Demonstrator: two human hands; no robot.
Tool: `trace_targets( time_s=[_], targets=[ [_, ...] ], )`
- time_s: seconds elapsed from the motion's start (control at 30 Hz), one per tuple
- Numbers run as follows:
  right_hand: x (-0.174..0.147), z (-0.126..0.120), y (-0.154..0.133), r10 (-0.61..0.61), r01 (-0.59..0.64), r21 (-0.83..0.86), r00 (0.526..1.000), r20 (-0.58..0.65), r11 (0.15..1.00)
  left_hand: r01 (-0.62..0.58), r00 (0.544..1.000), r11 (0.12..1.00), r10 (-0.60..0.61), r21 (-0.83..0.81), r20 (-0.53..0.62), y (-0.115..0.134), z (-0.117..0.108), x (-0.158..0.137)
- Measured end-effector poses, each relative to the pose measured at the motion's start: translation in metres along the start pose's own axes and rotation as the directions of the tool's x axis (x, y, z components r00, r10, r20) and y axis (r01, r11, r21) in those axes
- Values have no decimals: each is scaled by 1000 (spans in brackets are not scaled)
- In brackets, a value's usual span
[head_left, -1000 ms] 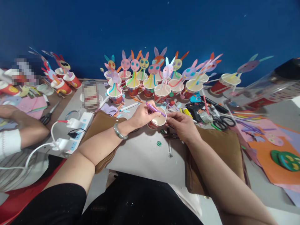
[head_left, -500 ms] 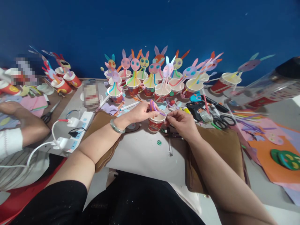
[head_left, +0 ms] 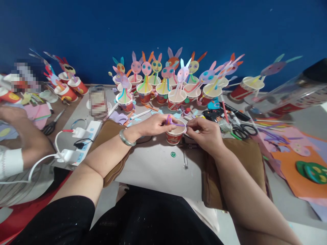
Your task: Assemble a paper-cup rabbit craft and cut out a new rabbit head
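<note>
A red-and-white paper cup [head_left: 174, 137] stands upright on the table between my hands. My left hand [head_left: 159, 124] is closed at the cup's left rim, its fingers pinching a curled purple strip [head_left: 169, 119]. One length of that strip stretches across the cup's mouth toward the right rim. At that rim my right hand [head_left: 201, 131] is closed in a pinch; what lies between its fingertips is too small to make out. A small green disc [head_left: 173, 154] lies on the table just in front of the cup.
Several cups with rabbit-faced paper figures [head_left: 146, 68] line the blue wall. To the right are black scissors [head_left: 245, 131], a clear bottle [head_left: 293, 90] and orange paper [head_left: 288, 163]. A power strip [head_left: 89, 139] and another person's arm [head_left: 33, 136] are at left. Brown cushions [head_left: 237, 160] flank the cup.
The cup has shifted a little to the right, and both hands have moved right with it. The purple strip now lies flatter across the cup's mouth.
</note>
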State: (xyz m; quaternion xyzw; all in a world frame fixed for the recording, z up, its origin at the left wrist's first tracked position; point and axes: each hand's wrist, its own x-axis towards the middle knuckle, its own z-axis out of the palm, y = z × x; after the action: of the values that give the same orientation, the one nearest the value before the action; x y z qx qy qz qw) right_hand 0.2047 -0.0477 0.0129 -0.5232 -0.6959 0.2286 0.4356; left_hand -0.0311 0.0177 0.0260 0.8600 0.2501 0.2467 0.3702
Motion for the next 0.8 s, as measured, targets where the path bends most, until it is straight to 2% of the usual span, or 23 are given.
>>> trace_targets(
  time_s=[0.07, 0.13, 0.27, 0.37, 0.57, 0.7, 0.8],
  targets=[
    [0, -3, 1, -44, 45, -61, 999, 20, 997, -6, 1000, 1000, 6, 4, 9, 2, 1, 0],
    [0, -4, 1, -30, 32, -58, 999, 39, 998, 15, 999, 1000, -15, 14, 35, 3, 1, 0],
    [-1, -5, 1, 60, -72, 82, 988, 140, 994, 52, 998, 999, -52, 7, 27, 5, 4, 0],
    [-1, -8, -1, 79, -108, 146, 978, 195, 983, 83, 997, 997, -83, 3, 0, 8, 6, 0],
    [-1, -11, -8, 43, -67, 96, 972, 232, 993, 94, 996, 992, -94, 90, -1, 14, 12, -1],
    [-3, -9, -8, 62, -92, 121, 969, 237, 988, 99, 995, 985, -102, 142, 10, 16, 15, -1],
    [-2, -10, -7, 31, -63, 116, 966, 258, 991, 97, 995, 989, -98, 110, 7, 13, 15, -1]
  ],
)
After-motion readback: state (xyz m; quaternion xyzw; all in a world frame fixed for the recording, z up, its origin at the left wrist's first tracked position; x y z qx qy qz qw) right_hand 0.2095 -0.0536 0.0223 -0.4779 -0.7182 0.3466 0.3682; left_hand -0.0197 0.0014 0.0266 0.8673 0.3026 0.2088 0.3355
